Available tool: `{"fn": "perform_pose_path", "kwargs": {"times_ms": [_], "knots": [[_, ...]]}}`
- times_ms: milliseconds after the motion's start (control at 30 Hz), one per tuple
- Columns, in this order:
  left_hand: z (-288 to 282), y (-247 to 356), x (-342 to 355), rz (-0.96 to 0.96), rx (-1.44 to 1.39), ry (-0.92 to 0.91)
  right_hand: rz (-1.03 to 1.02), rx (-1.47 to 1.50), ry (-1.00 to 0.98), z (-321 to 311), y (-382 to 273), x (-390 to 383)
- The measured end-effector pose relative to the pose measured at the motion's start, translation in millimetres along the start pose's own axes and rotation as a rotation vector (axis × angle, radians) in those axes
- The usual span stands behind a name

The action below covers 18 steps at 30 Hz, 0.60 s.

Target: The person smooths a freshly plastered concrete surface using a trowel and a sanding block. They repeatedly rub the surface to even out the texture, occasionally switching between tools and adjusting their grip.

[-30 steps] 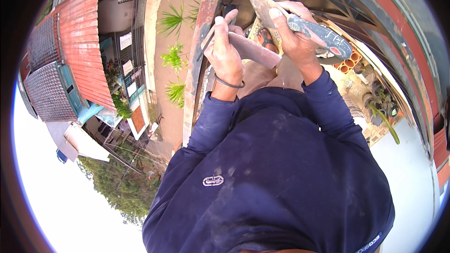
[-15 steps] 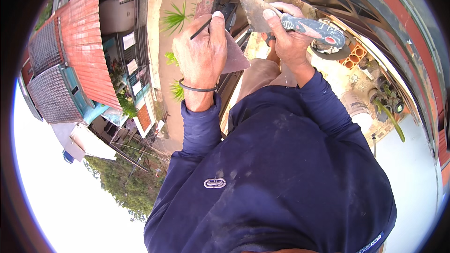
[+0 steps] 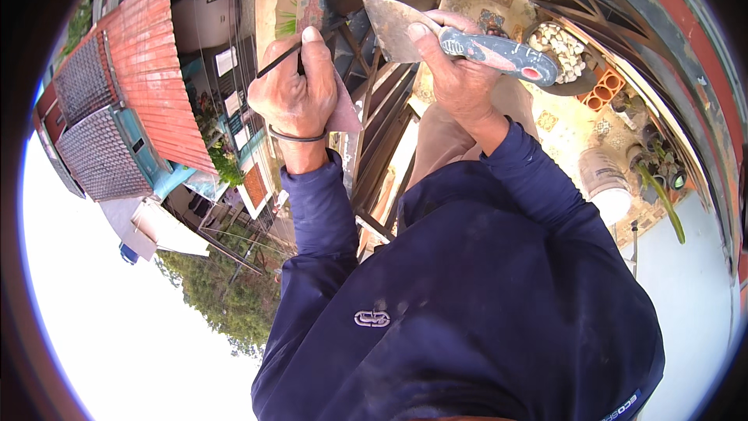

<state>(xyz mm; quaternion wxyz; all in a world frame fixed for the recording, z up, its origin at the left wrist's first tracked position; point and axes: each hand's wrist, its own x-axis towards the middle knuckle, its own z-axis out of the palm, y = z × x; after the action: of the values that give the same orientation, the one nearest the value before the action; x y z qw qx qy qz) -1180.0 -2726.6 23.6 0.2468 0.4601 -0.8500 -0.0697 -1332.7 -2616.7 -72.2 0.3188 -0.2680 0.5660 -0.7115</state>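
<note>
My left hand [image 3: 290, 97], with a dark band round the wrist, is closed in a pinch. A thin dark strip [image 3: 278, 61] pokes out between thumb and forefinger. A flat pinkish-brown plate [image 3: 344, 107] shows beside and under the same hand; whether strip and plate are one piece I cannot tell. My right hand [image 3: 464, 84] grips a putty knife [image 3: 502, 54] by its worn grey-blue handle, thumb near the base of the blade. Its broad, stained metal blade [image 3: 392, 29] points up and left, apart from my left hand.
Dark metal framework [image 3: 382, 101] lies beyond and below my hands. At the right are a round container of pale stones [image 3: 557, 51], a hollow orange brick [image 3: 604, 90], a whitish bucket [image 3: 606, 183] and potted plants [image 3: 658, 164]. A red corrugated roof [image 3: 140, 70] stands at the left.
My left hand, with the plate and strip, has moved left and slightly down. My right hand with the putty knife has shifted a little left. More of the dark framework and the stones now shows.
</note>
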Motion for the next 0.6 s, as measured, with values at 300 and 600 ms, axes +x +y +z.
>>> {"fn": "perform_pose_path", "kwargs": {"times_ms": [300,600], "knots": [[2.9,-5.7,-8.0,0.098,0.049,0.075,-0.179,-0.059,0.066,0.9,-5.0,-2.7],[4.4,-1.0,-7.2,0.062,-0.039,0.098,-0.269,0.009,0.241,37.7,32.3,-8.2]]}}
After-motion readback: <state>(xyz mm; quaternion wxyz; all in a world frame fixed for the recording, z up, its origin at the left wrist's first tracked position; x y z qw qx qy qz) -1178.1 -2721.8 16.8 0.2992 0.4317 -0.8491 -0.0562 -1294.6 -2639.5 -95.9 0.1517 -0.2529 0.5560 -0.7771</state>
